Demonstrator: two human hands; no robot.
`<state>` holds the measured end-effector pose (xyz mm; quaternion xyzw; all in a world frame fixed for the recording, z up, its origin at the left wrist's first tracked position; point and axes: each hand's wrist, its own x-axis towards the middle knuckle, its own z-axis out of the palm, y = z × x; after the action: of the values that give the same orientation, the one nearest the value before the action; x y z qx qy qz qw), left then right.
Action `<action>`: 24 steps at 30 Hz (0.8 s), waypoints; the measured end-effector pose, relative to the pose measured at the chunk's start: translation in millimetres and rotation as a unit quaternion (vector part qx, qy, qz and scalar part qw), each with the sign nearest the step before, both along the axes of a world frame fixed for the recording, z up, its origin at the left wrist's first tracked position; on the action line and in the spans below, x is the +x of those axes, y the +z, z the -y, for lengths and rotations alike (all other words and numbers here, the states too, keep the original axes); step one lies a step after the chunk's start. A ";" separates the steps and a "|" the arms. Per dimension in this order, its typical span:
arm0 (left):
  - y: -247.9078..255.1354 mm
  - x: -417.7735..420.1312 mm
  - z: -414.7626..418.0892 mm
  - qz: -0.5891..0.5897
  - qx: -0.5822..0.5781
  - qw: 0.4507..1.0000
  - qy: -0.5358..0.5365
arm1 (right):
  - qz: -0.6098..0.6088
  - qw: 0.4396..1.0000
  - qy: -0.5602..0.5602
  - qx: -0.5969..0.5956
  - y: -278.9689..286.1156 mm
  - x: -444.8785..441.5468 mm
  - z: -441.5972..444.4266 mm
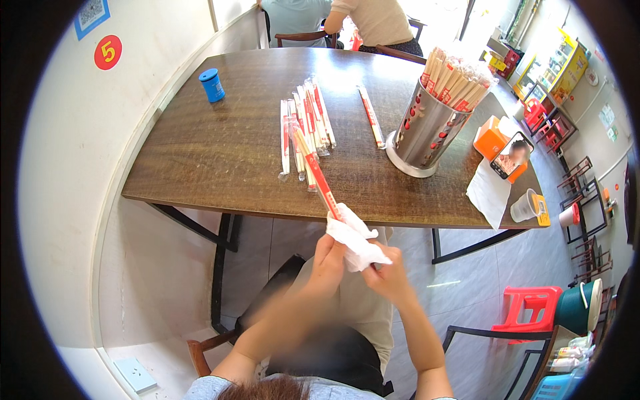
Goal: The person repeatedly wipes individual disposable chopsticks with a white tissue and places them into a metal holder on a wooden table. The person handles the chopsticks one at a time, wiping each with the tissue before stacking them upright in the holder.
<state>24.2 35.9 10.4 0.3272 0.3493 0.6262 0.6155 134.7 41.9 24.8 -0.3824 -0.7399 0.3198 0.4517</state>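
A white paper tissue (357, 242) is bunched between my two hands, just off the near edge of the table. Wrapped chopsticks (320, 180) stick up out of it, slanting to the upper left over the table. My left hand (329, 257) grips the tissue around their lower end. With its fingers closed on the tissue's right end, my right hand (387, 275) sits a little lower. Beyond them a loose pile of wrapped chopsticks (310, 117) lies on the table, and one more wrapped pair (371, 117) lies apart to its right.
On the wooden table (200, 160) stand a metal holder (425, 132) full of wrapped chopsticks and a small blue container (212, 86). At right are an orange tissue box (491, 137), a phone (512, 156) and a plastic cup (525, 206). Two people sit beyond; a red stool (530, 307) stands right.
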 end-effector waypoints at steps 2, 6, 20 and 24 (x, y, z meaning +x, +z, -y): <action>5.1 -9.8 -7.6 0.004 -0.014 1.000 0.020 | 0.021 0.998 0.024 -0.047 -0.6 -2.3 6.5; 19.3 -37.8 -28.3 -0.004 0.021 0.994 0.104 | 0.006 0.987 0.075 -0.142 -10.9 0.5 22.0; 15.3 -63.0 -44.1 0.057 0.031 0.973 0.222 | -0.011 0.976 0.091 -0.197 -16.3 7.4 38.9; 23.9 -66.5 -43.1 0.035 0.048 0.977 0.207 | -0.009 0.984 0.082 -0.156 -20.7 6.6 38.1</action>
<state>-42.3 79.0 34.3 0.2550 0.3576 0.7666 0.4684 141.3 3.8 4.1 -0.3833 -0.7060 0.4706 0.3649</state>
